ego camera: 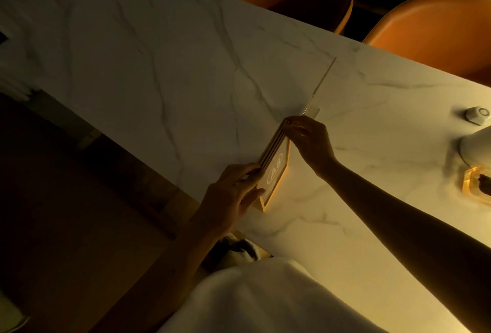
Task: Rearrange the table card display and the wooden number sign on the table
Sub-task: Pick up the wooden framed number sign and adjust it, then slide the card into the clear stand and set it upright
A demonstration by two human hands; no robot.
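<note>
A wooden number sign (275, 170), a framed board with white characters in a circle, stands tilted on the marble table (172, 66) near its front edge. My left hand (233, 197) grips its near end. My right hand (309, 141) pinches its far top corner. Just beyond the sign stands a thin clear table card display (320, 88), seen edge-on, on a small clear base; neither hand touches it.
Two orange chairs (438, 26) stand at the table's far side. At the right are a small white puck-shaped object (478, 114), a white lamp base (475, 146) and an amber glass tray (475, 181). Dark floor lies to the left.
</note>
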